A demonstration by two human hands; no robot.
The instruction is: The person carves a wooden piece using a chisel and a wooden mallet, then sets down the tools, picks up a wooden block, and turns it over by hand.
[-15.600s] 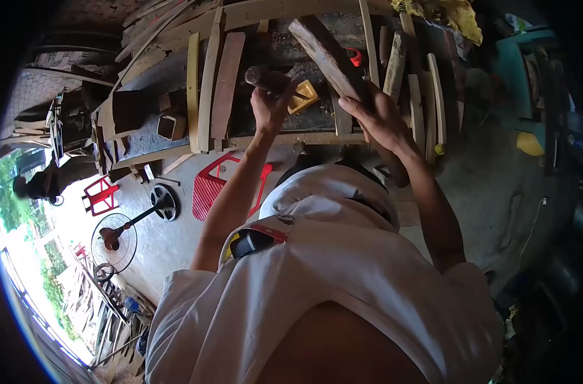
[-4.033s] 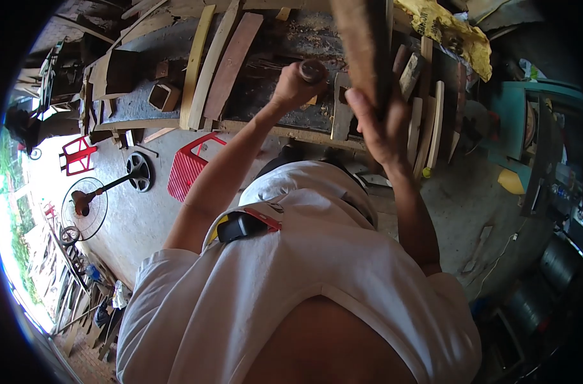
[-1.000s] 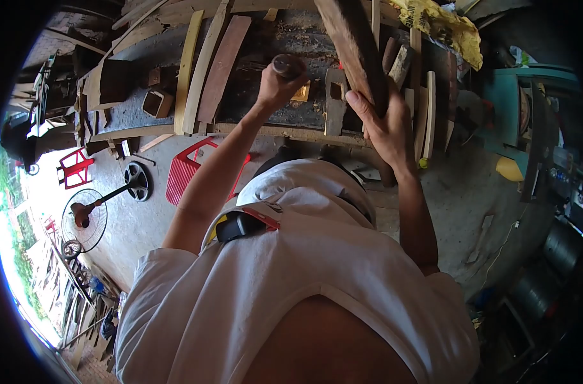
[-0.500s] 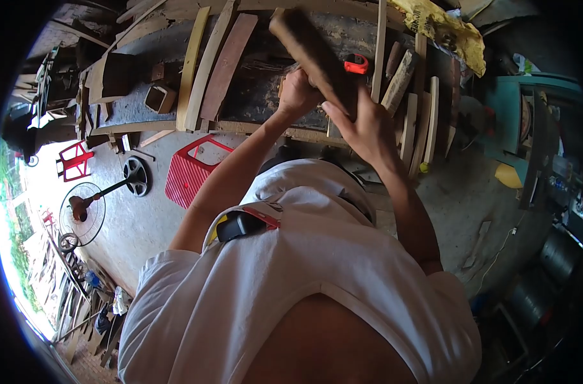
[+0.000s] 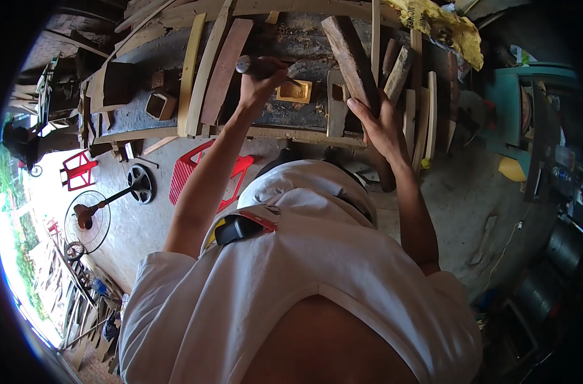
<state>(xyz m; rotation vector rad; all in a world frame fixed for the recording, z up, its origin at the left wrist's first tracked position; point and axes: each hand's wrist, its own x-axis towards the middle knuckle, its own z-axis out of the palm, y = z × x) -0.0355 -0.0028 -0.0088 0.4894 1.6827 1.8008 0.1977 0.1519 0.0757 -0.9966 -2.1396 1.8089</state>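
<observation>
My left hand (image 5: 260,84) is closed round the dark handle of a chisel (image 5: 256,66), whose butt points up and left. Its thin metal end points right, at a small yellow wooden block (image 5: 294,91) with a hollow in its top, lying on the dark workbench (image 5: 266,115). In my right hand (image 5: 382,121) is a thick, rough wooden club (image 5: 350,57), held at its lower end and tilted up to the left. Between the block and my right hand lies a slotted wooden piece (image 5: 335,102). Whether the chisel tip touches the block I cannot tell.
Long wooden strips (image 5: 228,70) lie left on the bench, with more boards (image 5: 430,115) at the right. A yellow bag (image 5: 438,29) sits at the back right. Below are a red stool (image 5: 190,169) and a fan (image 5: 88,221). A person (image 5: 22,144) is at far left.
The club has swung away from my left hand to the right and upright. My left hand has moved left with the chisel tilted over, uncovering the yellow block.
</observation>
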